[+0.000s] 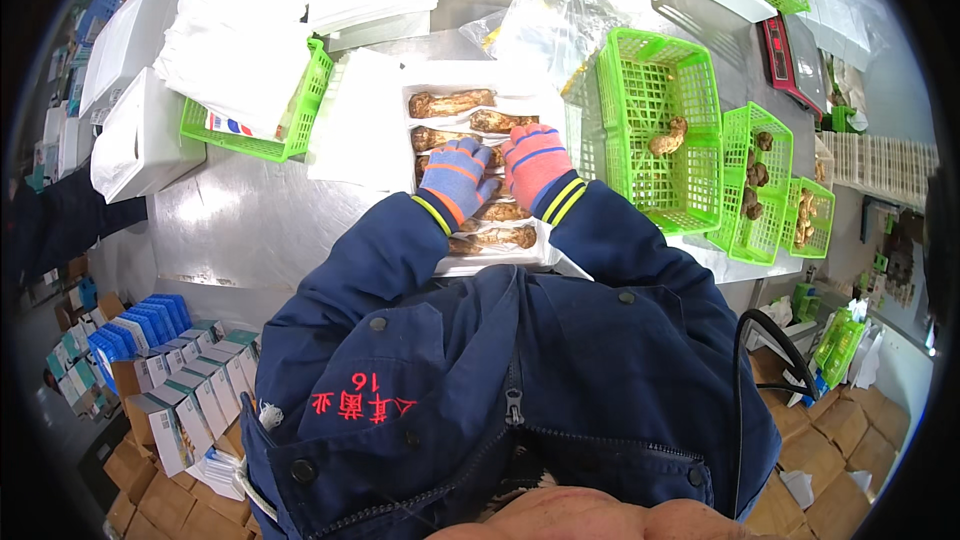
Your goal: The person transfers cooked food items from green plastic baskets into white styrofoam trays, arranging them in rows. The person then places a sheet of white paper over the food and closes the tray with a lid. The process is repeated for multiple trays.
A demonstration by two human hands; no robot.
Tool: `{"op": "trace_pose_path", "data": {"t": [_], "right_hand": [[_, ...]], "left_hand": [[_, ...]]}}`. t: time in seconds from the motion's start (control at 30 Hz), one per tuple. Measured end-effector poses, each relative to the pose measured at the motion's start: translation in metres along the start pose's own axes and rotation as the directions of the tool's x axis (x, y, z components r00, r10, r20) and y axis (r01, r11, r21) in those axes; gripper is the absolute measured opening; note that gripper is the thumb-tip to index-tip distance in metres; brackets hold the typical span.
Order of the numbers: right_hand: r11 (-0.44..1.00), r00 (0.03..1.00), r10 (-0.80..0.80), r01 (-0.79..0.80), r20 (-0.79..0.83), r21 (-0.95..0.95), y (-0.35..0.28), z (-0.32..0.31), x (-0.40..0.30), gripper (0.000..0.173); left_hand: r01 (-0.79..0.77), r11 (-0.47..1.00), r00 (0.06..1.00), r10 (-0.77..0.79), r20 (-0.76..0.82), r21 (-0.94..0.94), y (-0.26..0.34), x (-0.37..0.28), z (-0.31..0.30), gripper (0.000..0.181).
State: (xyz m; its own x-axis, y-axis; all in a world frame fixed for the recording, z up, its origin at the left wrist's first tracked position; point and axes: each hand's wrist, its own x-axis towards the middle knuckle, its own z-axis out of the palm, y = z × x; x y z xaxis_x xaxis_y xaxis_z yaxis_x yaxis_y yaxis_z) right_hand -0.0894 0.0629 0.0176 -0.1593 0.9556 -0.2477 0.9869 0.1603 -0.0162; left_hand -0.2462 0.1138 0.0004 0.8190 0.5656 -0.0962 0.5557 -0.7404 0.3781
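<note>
A white foam box (411, 82) lies in front of me, holding mushrooms with thick brown stems (450, 103) in rows between white paper. My left hand (456, 174), in a blue knitted glove with orange stripes, rests over the mushrooms in the middle of the box. Just beside it, my right hand (535, 162) wears a pink glove with blue stripes and bends its fingers down at the box's right side. Both sets of fingertips are hidden, so whether either hand grips a mushroom cannot be told. Near the box's front edge, another mushroom (507, 238) lies sideways.
Right of the box, a green plastic basket (611, 127) holds one mushroom (667, 136). Smaller green baskets (780, 157) with dark pieces stand beyond, near a red scale (784, 64). On the left are white sheets (356, 127), a green basket (300, 142) and a foam box (142, 142).
</note>
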Motion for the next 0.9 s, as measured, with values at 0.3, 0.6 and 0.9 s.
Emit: {"op": "trace_pose_path", "data": {"t": [0.3,0.6,0.9], "right_hand": [[0.993,0.993,0.042,-0.029,-0.114,0.116,0.016,0.019,0.034,0.033],[0.999,0.999,0.002,0.001,-0.053,0.055,0.011,0.024,0.025,0.039],[0.969,0.889,0.129,-0.018,-0.44,0.247,0.044,-0.004,0.035,0.021]], "left_hand": [[0.107,0.994,0.993,-0.106,-0.055,0.029,-0.026,0.019,0.002,0.07],[0.068,0.997,0.998,-0.067,-0.017,0.045,-0.027,0.011,0.003,0.067],[0.013,0.997,0.985,-0.001,-0.175,0.071,-0.032,0.01,-0.015,0.052]]}}
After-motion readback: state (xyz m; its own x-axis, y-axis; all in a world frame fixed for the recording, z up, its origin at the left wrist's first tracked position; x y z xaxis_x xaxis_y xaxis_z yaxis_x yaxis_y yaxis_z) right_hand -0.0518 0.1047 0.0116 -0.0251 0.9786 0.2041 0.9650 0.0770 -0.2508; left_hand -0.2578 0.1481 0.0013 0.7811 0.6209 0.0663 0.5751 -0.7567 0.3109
